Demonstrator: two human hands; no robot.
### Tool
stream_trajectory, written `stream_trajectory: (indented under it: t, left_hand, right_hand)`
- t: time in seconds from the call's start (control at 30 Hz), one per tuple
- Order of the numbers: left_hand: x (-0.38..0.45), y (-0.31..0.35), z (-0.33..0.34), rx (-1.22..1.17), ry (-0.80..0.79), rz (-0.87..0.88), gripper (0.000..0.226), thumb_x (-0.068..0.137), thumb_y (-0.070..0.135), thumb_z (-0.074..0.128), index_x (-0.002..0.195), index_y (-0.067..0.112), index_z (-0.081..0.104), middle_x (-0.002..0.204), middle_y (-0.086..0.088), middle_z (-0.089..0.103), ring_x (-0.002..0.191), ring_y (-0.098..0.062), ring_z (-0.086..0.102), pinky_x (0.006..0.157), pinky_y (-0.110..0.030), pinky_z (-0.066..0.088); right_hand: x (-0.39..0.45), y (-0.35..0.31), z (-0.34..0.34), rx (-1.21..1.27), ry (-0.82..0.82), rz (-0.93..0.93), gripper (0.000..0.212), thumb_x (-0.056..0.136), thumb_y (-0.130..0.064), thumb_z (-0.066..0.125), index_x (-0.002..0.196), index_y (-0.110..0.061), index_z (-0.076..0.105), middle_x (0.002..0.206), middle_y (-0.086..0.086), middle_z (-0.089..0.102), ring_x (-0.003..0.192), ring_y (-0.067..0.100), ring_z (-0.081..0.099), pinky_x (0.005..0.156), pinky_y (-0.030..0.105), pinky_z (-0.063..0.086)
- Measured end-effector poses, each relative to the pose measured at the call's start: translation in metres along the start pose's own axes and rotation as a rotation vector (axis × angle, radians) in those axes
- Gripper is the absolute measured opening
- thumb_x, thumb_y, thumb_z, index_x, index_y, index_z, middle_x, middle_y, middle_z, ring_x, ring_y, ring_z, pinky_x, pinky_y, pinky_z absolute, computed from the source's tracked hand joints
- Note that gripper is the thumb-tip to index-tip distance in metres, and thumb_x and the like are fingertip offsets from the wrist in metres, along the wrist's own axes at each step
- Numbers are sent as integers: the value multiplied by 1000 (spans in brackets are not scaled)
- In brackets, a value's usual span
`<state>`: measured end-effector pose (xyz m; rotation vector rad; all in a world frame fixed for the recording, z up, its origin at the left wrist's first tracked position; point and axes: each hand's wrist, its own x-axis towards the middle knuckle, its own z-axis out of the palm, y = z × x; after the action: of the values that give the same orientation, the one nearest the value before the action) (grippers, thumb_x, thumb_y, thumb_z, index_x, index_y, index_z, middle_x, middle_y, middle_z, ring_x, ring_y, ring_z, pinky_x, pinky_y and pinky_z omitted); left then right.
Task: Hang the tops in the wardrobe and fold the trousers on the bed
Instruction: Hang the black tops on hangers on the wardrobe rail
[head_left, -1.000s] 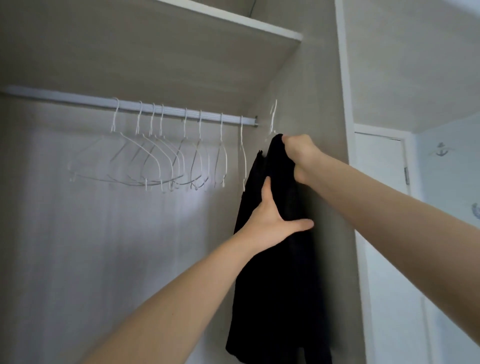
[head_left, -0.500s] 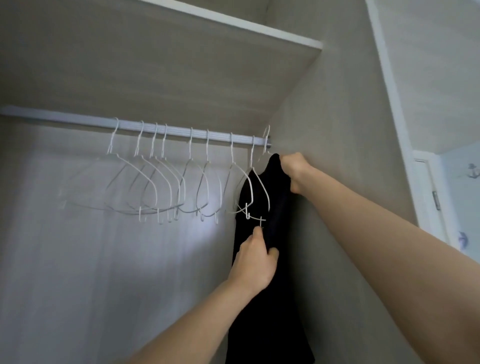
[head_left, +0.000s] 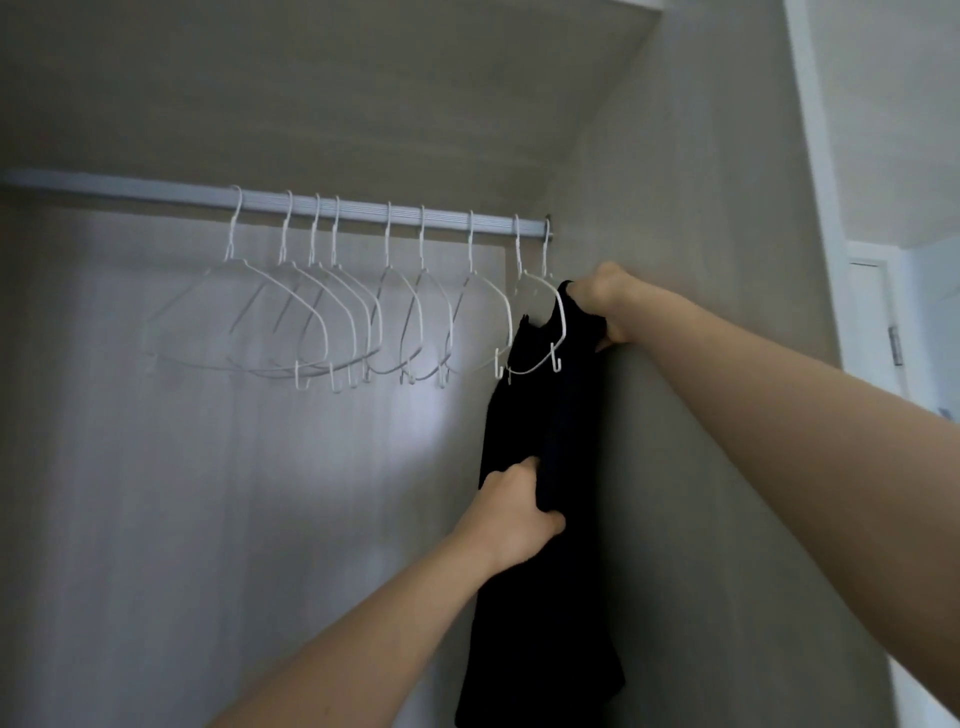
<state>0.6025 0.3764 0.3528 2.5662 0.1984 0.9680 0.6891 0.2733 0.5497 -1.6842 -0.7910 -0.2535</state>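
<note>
Up at the right end of the rail (head_left: 363, 205), a black top (head_left: 540, 571) hangs down beside the wardrobe wall (head_left: 701, 260). The right hand (head_left: 602, 306) grips its top edge, fingers curled tight. The left hand (head_left: 511, 514) pinches the cloth lower down. White hangers (head_left: 332, 312) hang along the rail, the last one just in front of the top.

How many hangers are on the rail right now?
9 hooks show on the rail. Seven bare white hangers hang across its middle, one more sits in front of the black top, and the last hook, at the wall end, carries that top; its frame is hidden.
</note>
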Motion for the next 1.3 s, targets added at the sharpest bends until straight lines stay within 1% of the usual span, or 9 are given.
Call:
stream_trajectory:
  t: [0.07, 0.13, 0.2, 0.33, 0.47, 0.7, 0.87, 1.07, 1.3]
  left_hand:
    - [-12, 2, 5, -18, 37, 32, 19, 81, 21, 60, 95, 25, 48, 85, -2, 61, 80, -23, 62, 68, -31, 50]
    - [-23, 5, 10, -27, 80, 51, 20, 81, 26, 55, 100, 25, 50, 85, -5, 63, 80, -27, 63, 71, -38, 54]
    - [-34, 11, 13, -31, 140, 63, 19, 83, 25, 54, 102, 22, 52, 86, -8, 65, 82, -31, 63, 73, -42, 54]
    - [-54, 26, 17, -64, 295, 63, 10, 89, 22, 58, 91, 19, 50, 81, -11, 64, 79, -34, 63, 69, -45, 53]
    - [-81, 34, 20, -74, 352, 49, 11, 90, 22, 59, 95, 15, 53, 80, -9, 65, 78, -32, 63, 68, -46, 53]
    - [-126, 38, 5, -81, 309, -64, 24, 92, 22, 61, 116, 19, 59, 83, 13, 62, 80, -14, 64, 78, -34, 54]
    - [-176, 41, -19, -35, 353, -144, 21, 89, 16, 59, 110, 20, 60, 81, 3, 68, 77, -20, 66, 77, -39, 54]
    - [-290, 62, -29, 197, 427, -305, 18, 92, 15, 58, 109, 21, 59, 79, 6, 69, 75, -15, 65, 80, -34, 50]
    - [-480, 109, -16, 404, 410, -704, 19, 94, 23, 56, 113, 25, 56, 79, 6, 67, 72, -14, 63, 72, -35, 51]
  right_hand:
    - [-13, 0, -2, -36, 17, 12, 13, 94, -3, 46, 83, -2, 51, 86, 21, 59, 65, 34, 58, 32, 47, 47]
    - [-26, 3, -2, -137, 73, -27, 8, 91, -2, 50, 95, 2, 56, 102, 24, 61, 80, 40, 64, 51, 56, 55]
    - [-45, 7, -5, -238, 121, -65, 25, 89, -2, 53, 114, 4, 52, 112, 25, 58, 94, 45, 63, 66, 59, 55]
    - [-84, 22, -7, -310, 100, -114, 38, 89, -4, 53, 124, 2, 39, 125, 26, 51, 109, 41, 55, 84, 46, 53]
    - [-128, 39, -9, -298, 0, -157, 43, 90, -6, 50, 130, -1, 35, 124, 22, 53, 109, 34, 54, 77, 26, 38]
    - [-206, 80, -11, -571, -139, -443, 68, 90, -9, 50, 148, -1, 16, 148, 22, 29, 131, 40, 37, 108, 39, 32]
    - [-252, 108, -8, -679, -184, -702, 63, 91, -20, 50, 147, -6, 25, 145, 9, 37, 134, 29, 33, 108, 39, 36]
    - [-319, 132, 2, -629, -259, -994, 53, 83, -18, 60, 132, 0, 49, 117, 16, 60, 117, 38, 54, 98, 50, 46]
    - [-458, 154, 32, -302, -797, -1037, 65, 85, -41, 22, 137, -7, 42, 127, 12, 57, 117, 34, 51, 100, 46, 42]
